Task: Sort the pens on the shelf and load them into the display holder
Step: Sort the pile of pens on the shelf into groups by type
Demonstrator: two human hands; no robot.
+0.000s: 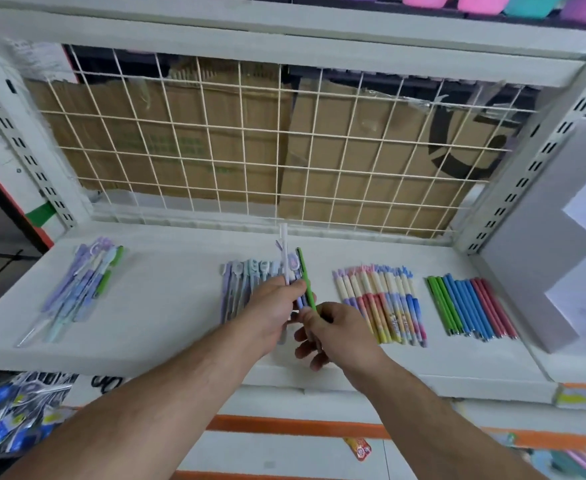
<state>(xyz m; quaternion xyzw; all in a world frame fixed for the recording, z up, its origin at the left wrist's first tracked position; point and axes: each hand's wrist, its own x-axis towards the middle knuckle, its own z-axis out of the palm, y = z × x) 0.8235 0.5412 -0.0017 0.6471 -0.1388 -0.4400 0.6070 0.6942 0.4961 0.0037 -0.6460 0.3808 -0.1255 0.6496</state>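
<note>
My left hand (273, 308) grips a small bunch of pens (289, 263) above the middle of the white shelf (167, 306), their tops pointing up. My right hand (333, 329) pinches the lower end of a green pen (304, 277) at the bunch's right side. Under my hands lies a row of pastel purple and blue pens (246, 282). A loose heap of mixed pens (83, 285) lies at the left. To the right is a neat row of cream, pink and blue patterned pens (385, 299), then a row of plain green, blue and red pens (471, 306). No display holder is visible.
A white wire grid (250, 140) backs the shelf, with cardboard boxes (353, 161) behind it. A grey box (540, 244) stands at the shelf's right end. Packaged goods (11, 414) hang below left. Pink and teal containers (475, 1) sit on the shelf above.
</note>
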